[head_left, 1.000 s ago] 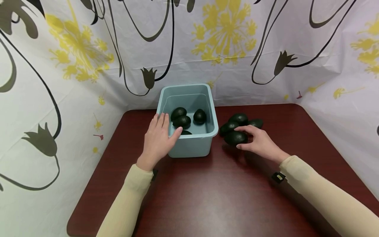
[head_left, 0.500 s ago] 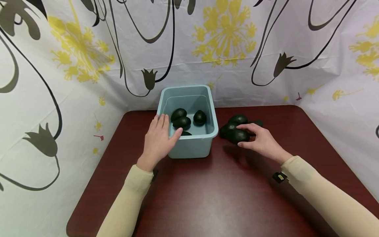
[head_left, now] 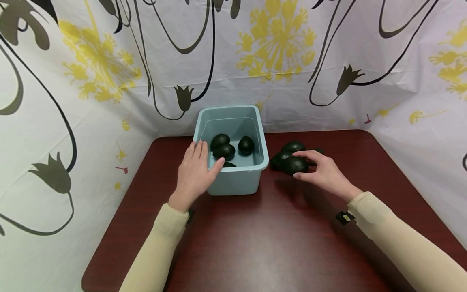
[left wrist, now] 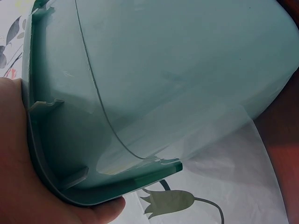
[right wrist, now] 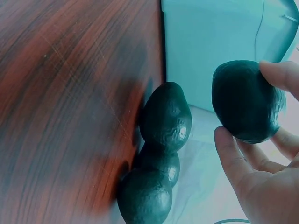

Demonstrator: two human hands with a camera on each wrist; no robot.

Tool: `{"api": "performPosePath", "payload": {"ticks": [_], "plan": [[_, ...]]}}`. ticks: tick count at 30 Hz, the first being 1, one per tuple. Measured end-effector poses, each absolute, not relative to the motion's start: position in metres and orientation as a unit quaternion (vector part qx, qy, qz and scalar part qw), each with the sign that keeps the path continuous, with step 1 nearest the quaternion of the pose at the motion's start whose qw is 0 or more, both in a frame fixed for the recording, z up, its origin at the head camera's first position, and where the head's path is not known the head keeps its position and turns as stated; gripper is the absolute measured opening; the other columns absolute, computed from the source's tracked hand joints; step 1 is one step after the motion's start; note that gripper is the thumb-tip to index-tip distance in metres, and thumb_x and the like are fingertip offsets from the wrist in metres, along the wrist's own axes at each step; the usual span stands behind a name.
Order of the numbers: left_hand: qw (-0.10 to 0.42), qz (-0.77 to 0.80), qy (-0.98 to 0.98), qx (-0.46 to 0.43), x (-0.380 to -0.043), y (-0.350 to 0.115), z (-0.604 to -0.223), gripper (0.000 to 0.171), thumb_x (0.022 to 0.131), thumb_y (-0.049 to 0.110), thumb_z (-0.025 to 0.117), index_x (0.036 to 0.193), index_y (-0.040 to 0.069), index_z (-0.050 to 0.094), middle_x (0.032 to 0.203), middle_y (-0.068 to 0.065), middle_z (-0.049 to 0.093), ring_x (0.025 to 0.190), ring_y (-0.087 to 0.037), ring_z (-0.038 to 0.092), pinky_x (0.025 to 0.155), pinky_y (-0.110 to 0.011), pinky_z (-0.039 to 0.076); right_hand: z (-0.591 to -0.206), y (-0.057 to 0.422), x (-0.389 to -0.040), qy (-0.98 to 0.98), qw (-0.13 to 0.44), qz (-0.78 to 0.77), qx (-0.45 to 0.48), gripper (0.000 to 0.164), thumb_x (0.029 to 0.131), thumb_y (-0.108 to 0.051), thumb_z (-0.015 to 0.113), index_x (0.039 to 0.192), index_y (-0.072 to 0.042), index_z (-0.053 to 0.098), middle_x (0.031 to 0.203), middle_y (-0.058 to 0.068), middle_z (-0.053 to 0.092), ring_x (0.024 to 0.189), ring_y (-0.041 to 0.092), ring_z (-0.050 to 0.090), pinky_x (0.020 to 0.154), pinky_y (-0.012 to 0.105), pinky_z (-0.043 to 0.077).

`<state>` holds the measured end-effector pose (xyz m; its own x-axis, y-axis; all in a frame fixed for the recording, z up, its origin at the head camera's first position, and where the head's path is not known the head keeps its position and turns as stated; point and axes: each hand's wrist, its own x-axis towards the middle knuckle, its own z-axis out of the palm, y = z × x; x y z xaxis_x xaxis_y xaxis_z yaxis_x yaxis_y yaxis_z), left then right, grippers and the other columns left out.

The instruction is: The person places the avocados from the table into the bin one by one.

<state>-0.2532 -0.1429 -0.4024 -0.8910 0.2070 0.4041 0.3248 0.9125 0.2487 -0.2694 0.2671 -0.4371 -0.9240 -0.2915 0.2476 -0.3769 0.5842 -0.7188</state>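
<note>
My right hand [head_left: 322,173] holds a dark green avocado [head_left: 295,165] between thumb and fingertips, at the right of the bin. In the right wrist view that avocado [right wrist: 247,100] is raised off the table, with fingers round its sides. Behind it, several more avocados [head_left: 293,147] lie in a group on the table. My left hand [head_left: 194,172] rests with straight fingers over the near left rim of a light blue plastic bin [head_left: 233,182]. Inside the bin lie several avocados [head_left: 224,151], one partly hidden by the front rim. The left wrist view shows the bin's outer wall [left wrist: 177,70].
The dark red-brown wooden table [head_left: 270,243] has rounded corners. A white cloth [head_left: 233,81] with yellow and grey flower prints hangs behind the table and along its sides, close to the bin's back. Small dark devices [head_left: 344,217] sit at the wrists.
My right hand and its avocado have shifted slightly right and away from me, now overlapping the group behind more. My left hand stays on the bin's rim.
</note>
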Motion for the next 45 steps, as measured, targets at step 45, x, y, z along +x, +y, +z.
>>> {"api": "performPosePath", "payload": {"ticks": [45], "plan": [[0.2, -0.15, -0.958, -0.139, -0.253, -0.143, -0.403, 0.092, 0.098, 0.072, 0.029, 0.151, -0.002, 0.042, 0.157, -0.018, 0.038, 0.149, -0.035, 0.023, 0.113, -0.052, 0.034, -0.376, 0.237, -0.245, -0.879, 0.083, 0.428, 0.192, 0.056, 0.085, -0.02, 0.083, 0.137, -0.017, 0.061, 0.126, -0.003, 0.06, 0.104, 0.017, 0.062, 0.089, 0.031, 0.054]]}}
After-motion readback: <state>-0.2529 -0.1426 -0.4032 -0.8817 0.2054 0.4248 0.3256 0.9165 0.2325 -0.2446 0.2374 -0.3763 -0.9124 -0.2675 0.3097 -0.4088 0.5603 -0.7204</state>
